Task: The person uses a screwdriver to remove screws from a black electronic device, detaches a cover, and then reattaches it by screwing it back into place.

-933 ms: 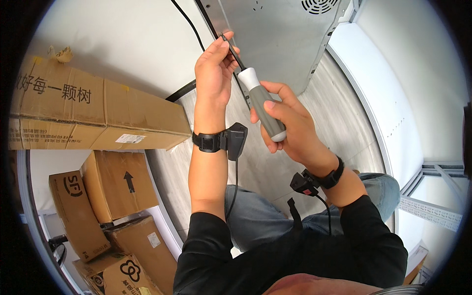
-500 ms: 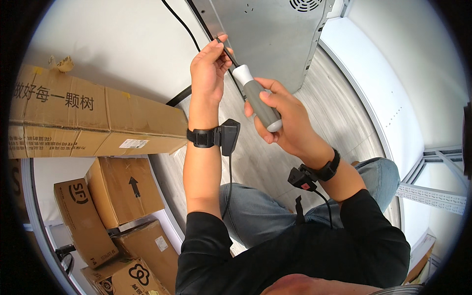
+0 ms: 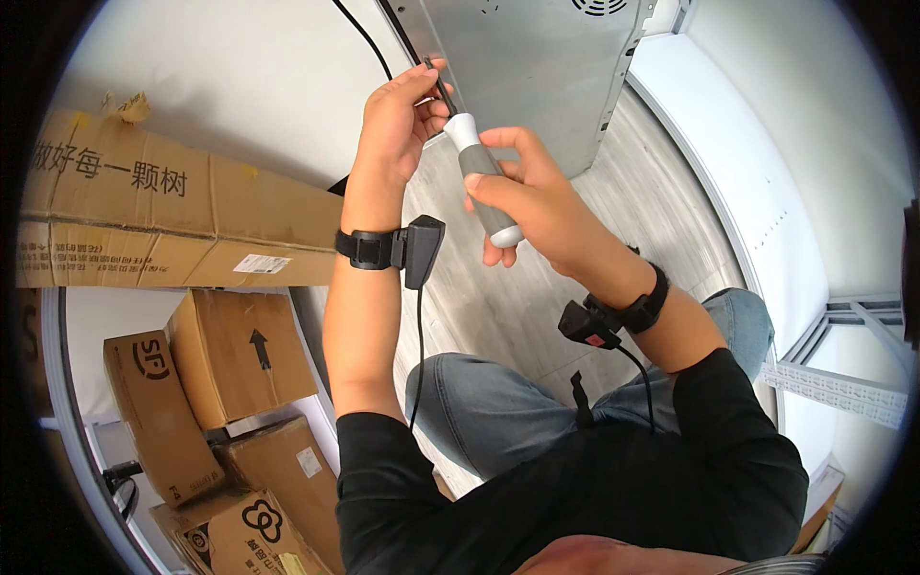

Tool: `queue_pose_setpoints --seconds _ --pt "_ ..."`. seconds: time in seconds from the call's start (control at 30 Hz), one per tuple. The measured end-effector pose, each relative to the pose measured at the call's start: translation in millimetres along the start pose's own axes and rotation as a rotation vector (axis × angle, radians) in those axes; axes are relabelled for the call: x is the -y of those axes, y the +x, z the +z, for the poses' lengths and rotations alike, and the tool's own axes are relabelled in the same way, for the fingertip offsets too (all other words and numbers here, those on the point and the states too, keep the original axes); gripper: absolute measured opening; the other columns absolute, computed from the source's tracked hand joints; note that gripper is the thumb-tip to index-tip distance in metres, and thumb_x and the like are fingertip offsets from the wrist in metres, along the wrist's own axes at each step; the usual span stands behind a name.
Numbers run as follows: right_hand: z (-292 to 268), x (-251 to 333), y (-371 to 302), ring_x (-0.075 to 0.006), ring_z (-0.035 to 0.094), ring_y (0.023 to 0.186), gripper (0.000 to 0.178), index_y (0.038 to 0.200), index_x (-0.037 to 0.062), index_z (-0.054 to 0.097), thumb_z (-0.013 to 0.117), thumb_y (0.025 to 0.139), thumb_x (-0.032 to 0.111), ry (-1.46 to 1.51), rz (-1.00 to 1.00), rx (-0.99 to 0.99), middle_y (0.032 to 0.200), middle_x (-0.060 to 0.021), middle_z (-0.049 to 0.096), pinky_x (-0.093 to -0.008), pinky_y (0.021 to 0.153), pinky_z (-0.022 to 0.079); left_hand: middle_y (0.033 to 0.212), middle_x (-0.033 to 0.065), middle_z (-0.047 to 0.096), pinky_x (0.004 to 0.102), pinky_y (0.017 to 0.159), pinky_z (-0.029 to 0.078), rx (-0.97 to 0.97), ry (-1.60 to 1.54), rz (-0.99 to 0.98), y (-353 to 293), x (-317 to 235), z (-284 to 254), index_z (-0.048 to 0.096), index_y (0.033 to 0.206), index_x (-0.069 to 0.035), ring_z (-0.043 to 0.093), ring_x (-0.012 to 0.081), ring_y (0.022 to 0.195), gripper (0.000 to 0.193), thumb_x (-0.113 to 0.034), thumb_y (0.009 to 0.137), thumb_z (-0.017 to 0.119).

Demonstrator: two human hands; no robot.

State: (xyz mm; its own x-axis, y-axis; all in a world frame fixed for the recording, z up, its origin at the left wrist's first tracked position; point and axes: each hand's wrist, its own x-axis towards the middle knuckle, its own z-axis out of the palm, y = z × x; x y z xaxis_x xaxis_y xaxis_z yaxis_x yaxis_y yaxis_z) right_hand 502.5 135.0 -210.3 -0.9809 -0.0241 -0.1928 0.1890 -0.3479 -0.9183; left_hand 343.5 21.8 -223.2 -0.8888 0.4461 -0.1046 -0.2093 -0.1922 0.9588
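A screwdriver (image 3: 476,158) with a grey and white handle slants up and to the left, its dark shaft (image 3: 444,95) pointing at the edge of a grey metal panel (image 3: 527,86). My right hand (image 3: 546,206) is closed around the handle, thumb lying along its side. Near the tip, the thumb and forefinger of my left hand (image 3: 393,120) pinch the shaft, with the other fingers loosely curled beside it. Whether a screw sits at the tip is too small to tell. Both hands are close to the panel's left edge.
A long cardboard box (image 3: 192,220) lies to the left, above several stacked cartons (image 3: 254,355) on a shelf. A black cable (image 3: 364,38) hangs down the white wall. Light wood-look floor (image 3: 652,220) lies below the panel, and a white metal frame (image 3: 834,383) stands at right.
Both hands and the screwdriver have shifted slightly up and left in view. The handle stands a little steeper, and the right fingers have moved on its grip. The view has shifted slightly.
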Motion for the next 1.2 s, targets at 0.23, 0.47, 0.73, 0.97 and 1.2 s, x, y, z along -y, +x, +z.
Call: queue_pose_setpoints --seconds 0.23,0.47,0.73,0.97,1.2 --pt "-1.8 -4.7 5.0 -0.0180 0.060 0.060 0.061 0.127 -0.0041 0.024 0.060 0.082 0.015 -0.253 -0.105 -0.032 0.090 -0.0132 0.051 -0.0278 0.043 0.047 0.075 0.0046 0.061 0.0195 0.050 0.049 -0.009 0.141 -0.019 2.8 -5.2 3.8 0.060 0.106 0.001 0.057 0.0097 0.054 0.025 -0.015 0.087 0.063" --pt "-24.8 -21.6 25.9 -0.0233 0.063 0.078 0.065 0.136 -0.0031 0.022 0.060 0.085 0.014 0.328 0.097 0.246 0.101 -0.0134 0.053 -0.0346 0.063 0.056 0.081 0.0083 0.064 0.0205 0.052 0.046 -0.027 0.170 -0.002 6.4 -1.0 1.4 0.056 0.114 0.003 0.063 0.0135 0.065 0.026 -0.009 0.091 0.055" --pt "-28.5 -38.5 33.1 -0.0185 0.059 0.082 0.062 0.128 -0.0037 0.032 0.065 0.077 0.009 -0.218 -0.042 0.161 0.098 -0.0141 0.054 -0.0303 0.061 0.049 0.079 0.0095 0.063 0.0213 0.049 0.048 -0.053 0.329 -0.030 3.3 -7.7 11.8 0.057 0.107 0.003 0.063 0.0138 0.061 0.024 -0.013 0.089 0.059" --pt "-25.5 -39.9 38.4 -0.0178 0.060 0.083 0.058 0.128 -0.0014 0.034 0.064 0.080 0.010 -0.310 -0.002 0.177 0.095 -0.0112 0.055 -0.0316 0.065 0.049 0.072 0.0082 0.062 0.0212 0.047 0.048 -0.059 0.438 0.033 7.4 -4.3 13.5 0.057 0.104 0.004 0.062 0.0134 0.058 0.022 -0.012 0.088 0.060" --pt "-43.1 -34.4 34.2 -0.0185 0.062 0.084 0.061 0.131 -0.0013 0.032 0.063 0.080 0.011 0.094 0.176 0.399 0.101 -0.0108 0.057 -0.0314 0.064 0.053 0.075 0.0105 0.064 0.0214 0.047 0.046 -0.048 0.345 0.018 7.6 -3.9 13.1 0.057 0.103 0.005 0.062 0.0146 0.058 0.021 -0.012 0.090 0.056"
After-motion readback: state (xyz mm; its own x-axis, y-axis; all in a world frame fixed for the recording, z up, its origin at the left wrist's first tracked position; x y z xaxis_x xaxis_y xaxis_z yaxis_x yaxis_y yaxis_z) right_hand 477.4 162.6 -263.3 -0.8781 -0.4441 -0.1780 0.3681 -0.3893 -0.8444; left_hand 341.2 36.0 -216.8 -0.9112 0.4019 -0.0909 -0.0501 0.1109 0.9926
